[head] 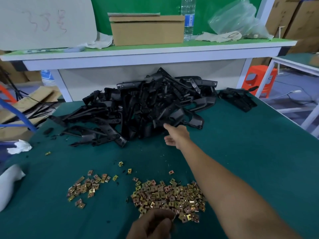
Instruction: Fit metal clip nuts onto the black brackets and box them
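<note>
A big heap of black brackets [146,104] lies at the back of the green table [250,152]. My right hand [177,135] reaches out to the heap's near edge with fingers extended, the fingertips touching a bracket and gripping nothing. A large pile of gold metal clip nuts [169,195] lies near me, with a smaller pile [88,187] to its left. My left hand [153,225] sits at the near edge of the large pile, back to the camera and fingers curled down; whether it pinches a nut is hidden.
A few brackets [238,100] lie apart at the back right. On the raised shelf stand a cardboard box [146,30], a water bottle [188,18] and a plastic bag [238,19]. White rags [19,146] lie at the table's left edge. An orange stool [259,80] stands beyond.
</note>
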